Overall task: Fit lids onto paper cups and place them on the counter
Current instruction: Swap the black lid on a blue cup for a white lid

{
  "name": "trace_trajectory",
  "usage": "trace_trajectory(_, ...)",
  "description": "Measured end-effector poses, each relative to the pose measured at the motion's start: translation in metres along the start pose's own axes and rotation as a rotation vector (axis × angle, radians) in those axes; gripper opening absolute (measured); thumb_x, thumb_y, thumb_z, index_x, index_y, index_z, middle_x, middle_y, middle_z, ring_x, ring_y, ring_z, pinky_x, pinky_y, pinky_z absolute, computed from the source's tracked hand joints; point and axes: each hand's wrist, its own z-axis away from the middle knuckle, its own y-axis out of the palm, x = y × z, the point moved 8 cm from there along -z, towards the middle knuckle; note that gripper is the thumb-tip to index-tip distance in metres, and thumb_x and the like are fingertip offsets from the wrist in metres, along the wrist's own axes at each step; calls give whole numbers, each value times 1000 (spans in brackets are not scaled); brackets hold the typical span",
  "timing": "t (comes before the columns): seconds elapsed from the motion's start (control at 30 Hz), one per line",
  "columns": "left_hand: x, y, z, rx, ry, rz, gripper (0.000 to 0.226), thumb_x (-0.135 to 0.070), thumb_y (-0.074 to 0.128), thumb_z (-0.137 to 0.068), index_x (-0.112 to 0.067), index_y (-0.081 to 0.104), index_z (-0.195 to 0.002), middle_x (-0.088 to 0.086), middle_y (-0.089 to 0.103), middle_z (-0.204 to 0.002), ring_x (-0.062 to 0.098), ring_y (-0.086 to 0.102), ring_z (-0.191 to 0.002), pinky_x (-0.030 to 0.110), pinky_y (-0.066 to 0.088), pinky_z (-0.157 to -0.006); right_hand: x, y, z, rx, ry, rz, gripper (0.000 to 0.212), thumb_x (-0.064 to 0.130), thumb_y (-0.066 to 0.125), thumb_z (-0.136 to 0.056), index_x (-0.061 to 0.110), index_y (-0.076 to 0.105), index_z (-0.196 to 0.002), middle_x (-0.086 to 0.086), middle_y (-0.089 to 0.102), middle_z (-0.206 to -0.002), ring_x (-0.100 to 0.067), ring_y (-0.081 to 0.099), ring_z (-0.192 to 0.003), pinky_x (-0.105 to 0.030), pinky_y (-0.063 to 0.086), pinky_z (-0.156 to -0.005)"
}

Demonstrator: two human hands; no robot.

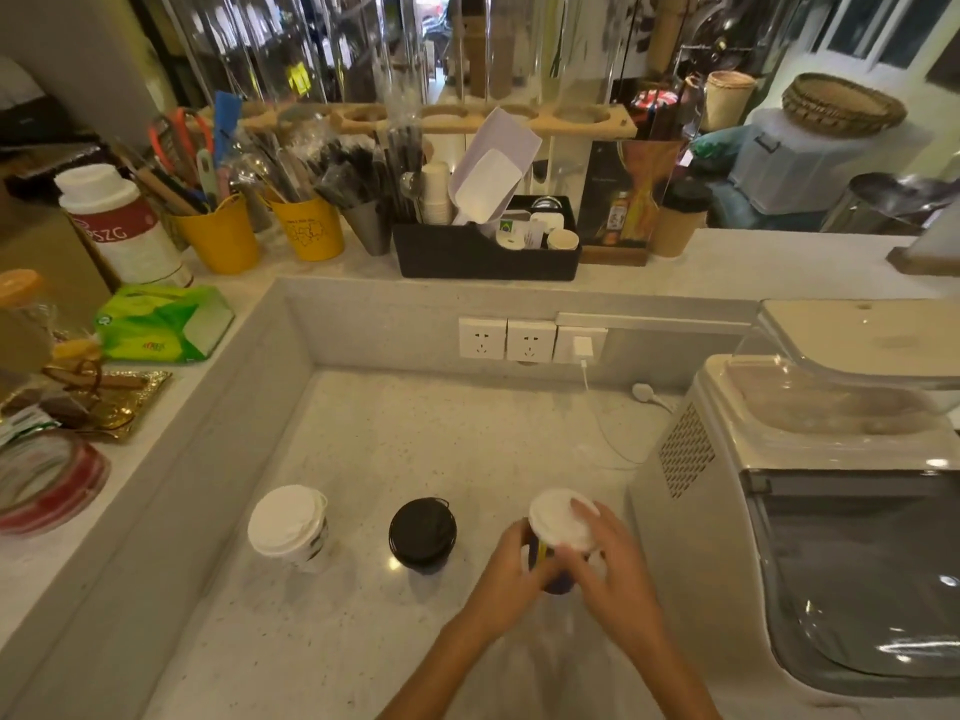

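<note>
A dark blue paper cup (549, 578) stands on the speckled lower counter (415, 439). My left hand (511, 574) grips its side. My right hand (613, 558) lies over its white lid (558, 517), fingers pressing on the top and rim. Left of it stands a black cup with a black lid (422, 532). Further left stands a white cup with a white lid (288, 522). On the raised ledge behind, a brown cup with a black lid (680, 215) stands upright.
A white machine with a clear hopper (810, 459) fills the right side. Wall sockets with a plugged charger (582, 348) and cable sit on the back wall. The ledge holds a black organiser (483, 257), yellow utensil buckets (311, 226) and a green tissue pack (166, 322).
</note>
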Motion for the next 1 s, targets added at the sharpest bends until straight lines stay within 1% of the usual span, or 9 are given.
trace_trajectory(0.07, -41, -14, -14, -59, 38, 124, 45, -60, 62, -80, -33, 51, -115, -3, 62, -121, 10, 63, -113, 16, 54, -79, 36, -36, -30, -115, -19, -164, 45, 28, 63, -93, 31, 51, -136, 4, 56, -136, -10, 57, -116, -29, 51, -95)
trace_trajectory(0.13, -91, -30, -25, -75, 90, 216, 60, -70, 58, -75, -27, 55, -116, -1, 67, -116, 12, 68, -106, 24, 58, -79, 84, -76, -56, -195, -102, -280, 35, 24, 59, -96, 33, 57, -129, 3, 62, -127, 0, 61, -103, -16, 52, -83)
trace_trajectory(0.3, -220, -71, -17, -112, 247, 312, 62, -84, 48, -67, -39, 66, -107, -7, 62, -130, 13, 56, -124, 39, 45, -106, 203, -150, -85, -315, -289, -365, 21, 31, 51, -99, 35, 68, -110, 11, 66, -112, 10, 58, -101, -6, 47, -76)
trace_trajectory(0.43, -263, -69, 0, 25, 283, 422, 61, -76, 51, -63, -29, 65, -99, -13, 79, -84, 6, 75, -79, 20, 59, -59, 237, -174, -76, -374, -275, -486, 27, 50, 48, -93, 36, 69, -100, 16, 70, -100, -2, 65, -94, -21, 53, -74)
trace_trajectory(0.53, -275, -68, 18, -23, 387, 306, 71, -76, 67, -60, -38, 55, -119, -8, 73, -110, 12, 72, -98, 21, 58, -69, 237, -178, -63, -391, -261, -450, 34, 61, 46, -83, 37, 66, -94, 26, 69, -93, 2, 65, -92, -25, 57, -76)
trace_trajectory(0.63, -282, -75, 26, -150, 522, 156, 84, -60, 78, -61, -42, 41, -134, -19, 58, -126, 1, 60, -113, 12, 54, -74, 231, -180, -56, -393, -268, -390, 23, 48, 56, -87, 33, 70, -97, 24, 69, -99, -4, 65, -100, -34, 59, -85)
trace_trajectory(0.77, -289, -81, 38, -313, 689, 45, 85, -49, 80, -59, -59, 31, -127, -34, 43, -130, -11, 43, -124, 1, 45, -87, 234, -185, -48, -369, -363, -290, 18, 37, 65, -85, 30, 74, -98, 15, 70, -109, -2, 62, -105, -17, 57, -80)
trace_trajectory(0.87, -293, -86, 49, -409, 774, 9, 89, -35, 87, -60, -53, 29, -126, -26, 41, -133, 3, 44, -128, 19, 48, -101, 244, -184, -39, -351, -437, -284, 28, 49, 62, -78, 32, 74, -97, 19, 69, -110, 0, 62, -107, -9, 54, -75)
trace_trajectory(1.0, -297, -90, 62, -493, 823, -43, 94, -20, 90, -62, -29, 29, -133, -4, 41, -138, 18, 43, -132, 40, 51, -102, 255, -181, -35, -435, -495, -221, 14, 35, 62, -87, 32, 71, -97, 19, 70, -105, 0, 64, -103, -7, 52, -76)
